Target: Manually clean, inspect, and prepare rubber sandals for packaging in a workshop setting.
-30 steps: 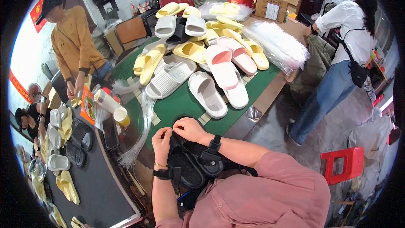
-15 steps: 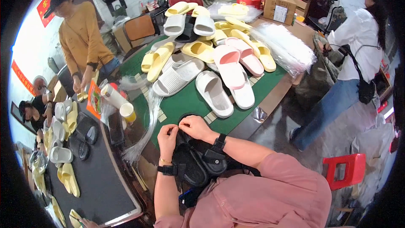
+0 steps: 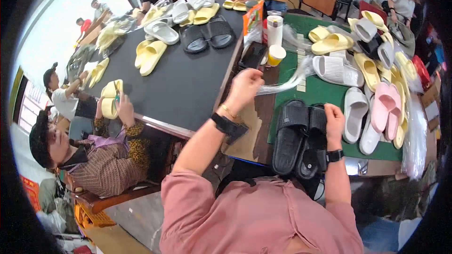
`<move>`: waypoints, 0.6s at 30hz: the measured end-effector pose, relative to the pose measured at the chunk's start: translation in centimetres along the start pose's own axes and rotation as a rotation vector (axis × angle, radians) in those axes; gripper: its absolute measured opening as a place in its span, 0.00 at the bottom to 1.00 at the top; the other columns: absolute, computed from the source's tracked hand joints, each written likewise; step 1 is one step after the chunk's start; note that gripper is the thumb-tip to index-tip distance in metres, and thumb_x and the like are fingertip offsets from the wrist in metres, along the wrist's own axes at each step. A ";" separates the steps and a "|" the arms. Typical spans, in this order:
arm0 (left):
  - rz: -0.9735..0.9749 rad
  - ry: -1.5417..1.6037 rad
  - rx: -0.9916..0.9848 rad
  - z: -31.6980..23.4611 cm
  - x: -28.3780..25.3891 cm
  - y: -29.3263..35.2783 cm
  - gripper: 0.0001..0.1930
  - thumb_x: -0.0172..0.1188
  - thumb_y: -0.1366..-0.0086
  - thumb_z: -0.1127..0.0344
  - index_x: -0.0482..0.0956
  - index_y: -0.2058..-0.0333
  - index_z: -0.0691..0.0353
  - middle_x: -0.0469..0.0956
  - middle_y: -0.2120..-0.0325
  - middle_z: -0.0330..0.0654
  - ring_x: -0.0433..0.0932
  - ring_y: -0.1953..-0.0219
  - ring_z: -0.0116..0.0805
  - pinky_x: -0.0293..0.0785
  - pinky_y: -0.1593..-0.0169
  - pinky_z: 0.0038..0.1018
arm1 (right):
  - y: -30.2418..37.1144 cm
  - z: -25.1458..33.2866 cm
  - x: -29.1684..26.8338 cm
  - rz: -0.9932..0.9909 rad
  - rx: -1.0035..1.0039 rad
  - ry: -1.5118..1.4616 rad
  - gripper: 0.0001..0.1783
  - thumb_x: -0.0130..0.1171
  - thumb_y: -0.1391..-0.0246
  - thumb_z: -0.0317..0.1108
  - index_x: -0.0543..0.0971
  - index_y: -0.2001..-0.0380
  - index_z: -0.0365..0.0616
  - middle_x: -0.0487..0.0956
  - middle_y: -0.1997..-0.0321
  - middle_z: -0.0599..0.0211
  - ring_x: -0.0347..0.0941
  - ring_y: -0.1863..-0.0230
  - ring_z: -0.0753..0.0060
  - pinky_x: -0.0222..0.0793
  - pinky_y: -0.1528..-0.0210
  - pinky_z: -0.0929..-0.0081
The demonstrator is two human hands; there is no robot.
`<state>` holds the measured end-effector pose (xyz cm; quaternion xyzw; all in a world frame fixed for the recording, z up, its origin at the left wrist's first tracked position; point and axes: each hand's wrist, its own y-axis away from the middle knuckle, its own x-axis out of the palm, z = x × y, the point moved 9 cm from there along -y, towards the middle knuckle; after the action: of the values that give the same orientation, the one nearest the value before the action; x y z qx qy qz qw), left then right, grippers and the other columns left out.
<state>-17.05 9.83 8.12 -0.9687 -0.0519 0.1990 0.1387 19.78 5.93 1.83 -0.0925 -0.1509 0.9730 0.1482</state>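
A pair of black slippers [image 3: 287,143] lies on the near edge of the green table, in front of me. My right hand [image 3: 334,121] is curled at the right slipper's strap, thumb and fingers pinched together. A thin line seems to run from there across the straps, too fine to make out. To the left, my left hand [image 3: 244,89] is raised over the table's edge with fingertips pressed together. It is beside the loose end of a bundle of clear plastic strands [image 3: 287,85]. Whatever sits between its fingertips is too small to see.
Grey slippers [image 3: 355,113], pink slippers [image 3: 386,108] and yellow slippers [image 3: 332,43] are heaped at the right. A yellow paper cup [image 3: 276,55], a white cylinder [image 3: 275,30] and a phone [image 3: 253,56] stand or lie beyond my left hand. Co-workers surround the dark table [image 3: 183,82].
The view has swung left. My hands, close together over the black slippers before, are now apart: the left has moved off toward the strands, the right stays by the slippers.
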 end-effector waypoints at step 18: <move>-0.066 -1.048 -0.141 6.8 -17.0 -11.3 0.28 0.64 0.49 0.59 0.74 0.48 0.60 0.73 0.48 0.51 0.70 0.45 0.51 0.69 0.43 0.40 | 7.3 11.3 -31.1 -0.663 -0.205 -0.246 0.10 0.50 0.37 0.30 0.76 0.57 0.37 0.73 0.71 0.69 0.70 0.68 0.77 0.66 0.67 0.81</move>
<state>-35.84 19.62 11.70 -0.7442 -0.1581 0.6480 0.0347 44.49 -13.53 14.34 0.0645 -0.2862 0.8557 0.4262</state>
